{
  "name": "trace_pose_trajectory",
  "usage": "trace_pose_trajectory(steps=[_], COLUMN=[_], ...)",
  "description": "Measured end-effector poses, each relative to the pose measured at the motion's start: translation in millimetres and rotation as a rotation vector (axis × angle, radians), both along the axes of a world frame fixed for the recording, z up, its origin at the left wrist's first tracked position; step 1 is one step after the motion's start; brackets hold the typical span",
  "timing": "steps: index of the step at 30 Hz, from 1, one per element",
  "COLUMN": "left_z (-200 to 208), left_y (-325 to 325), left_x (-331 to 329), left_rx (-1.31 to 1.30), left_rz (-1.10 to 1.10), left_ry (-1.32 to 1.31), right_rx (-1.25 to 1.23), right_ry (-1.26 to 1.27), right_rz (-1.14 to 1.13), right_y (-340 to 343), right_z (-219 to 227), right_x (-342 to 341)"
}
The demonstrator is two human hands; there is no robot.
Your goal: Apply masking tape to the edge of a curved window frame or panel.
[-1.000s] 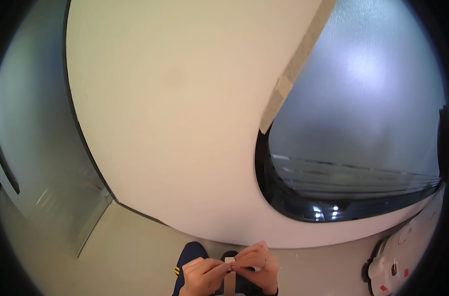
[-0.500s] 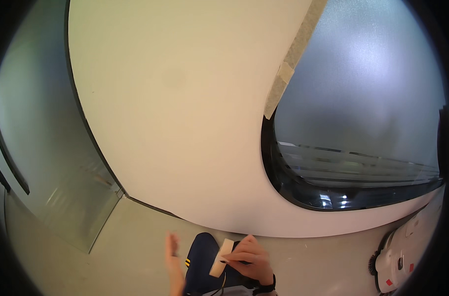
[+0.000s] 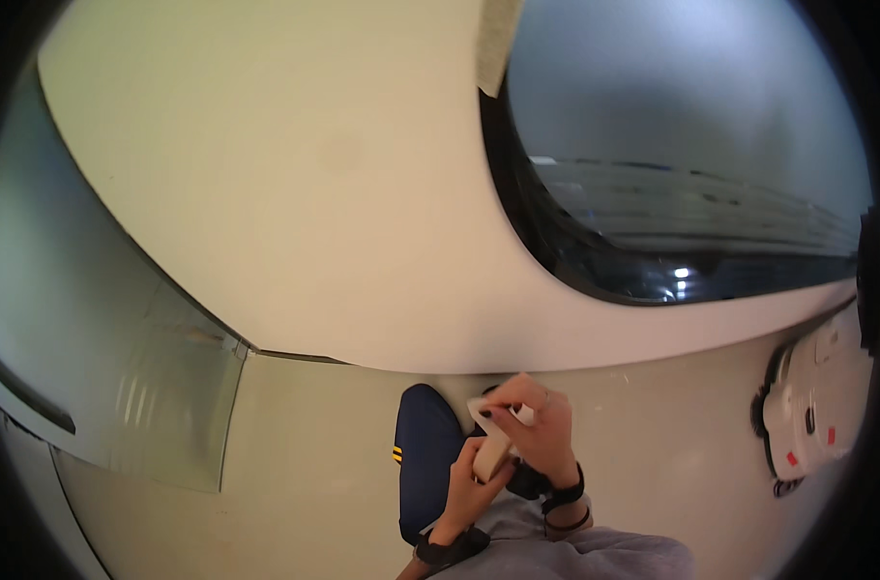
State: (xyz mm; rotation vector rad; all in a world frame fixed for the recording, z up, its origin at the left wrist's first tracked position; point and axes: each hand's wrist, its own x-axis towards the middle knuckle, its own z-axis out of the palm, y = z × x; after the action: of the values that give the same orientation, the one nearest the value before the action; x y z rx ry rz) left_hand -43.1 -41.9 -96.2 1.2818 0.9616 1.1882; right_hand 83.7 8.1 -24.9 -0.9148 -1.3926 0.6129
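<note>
1. Indoors, probably an office or similar commercial interior; the exact kind is unclear.
2. Left: a frosted glass panel (image 3: 92,280) with a clear lower part.
3. Middle: a plain white wall (image 3: 266,213).
4. Far right: a striped frosted pane (image 3: 691,106), black-edged.
5. Near: smooth pale floor (image 3: 314,435).
6. Right: a white machine (image 3: 812,387) with a dark brush (image 3: 758,414).

White wall (image 3: 295,222); dark-framed frosted pane (image 3: 691,106); pale floor (image 3: 309,445) below.

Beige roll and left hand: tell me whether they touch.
Touching. The head view shows the left hand gripping the lower end of the beige roll, with digits on both sides.
</note>
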Motion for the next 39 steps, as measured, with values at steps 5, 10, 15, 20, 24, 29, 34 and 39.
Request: trace_pose_trajectory(steps=[5, 10, 15, 20, 24, 29, 34, 39], left_z=[-12.0, -27.3, -27.7, -47.3, -39.3, -22.9, -26.4, 5.3], left_y=[1.2, -5.2, -4.4, -3.0, 3.9, 51.4, 74.3, 47.0], left_x=[-2.3, -9.0, -18.0, -37.3, -40.5, -36.9, -36.3, -1.3], left_rx=[-0.129, -0.098, 0.027, 0.093, 0.337, 1.074, 1.337, 1.099], left_rz=[0.204, 0.327, 0.293, 0.139, -0.043, -0.131, -0.148, 0.001], left_ry=[0.146, 0.249, 0.373, 0.430, 0.523, 0.847, 0.905, 0.671], right_rx=[-0.172, -0.098, -0.151, 0.035, 0.096, 0.263, 0.277, 0.513], right_ry=[-0.181, -0.319, -0.340, -0.288, -0.329, -0.357, -0.166, -0.574], right_rz=[-0.052, 0.025, 0.015, -0.122, 0.066, 0.210, 0.171, -0.029], right_y=[5.8, 20.9, 26.0, 19.2, 10.7, 3.9, 2.7, 35.6], right_z=[5.7, -19.0, -25.2, -9.8, 5.4, 39.3, 56.0, 103.9], right_x=[20.1, 31.2, 12.3, 12.3, 33.8, 40.6, 54.7, 73.9])
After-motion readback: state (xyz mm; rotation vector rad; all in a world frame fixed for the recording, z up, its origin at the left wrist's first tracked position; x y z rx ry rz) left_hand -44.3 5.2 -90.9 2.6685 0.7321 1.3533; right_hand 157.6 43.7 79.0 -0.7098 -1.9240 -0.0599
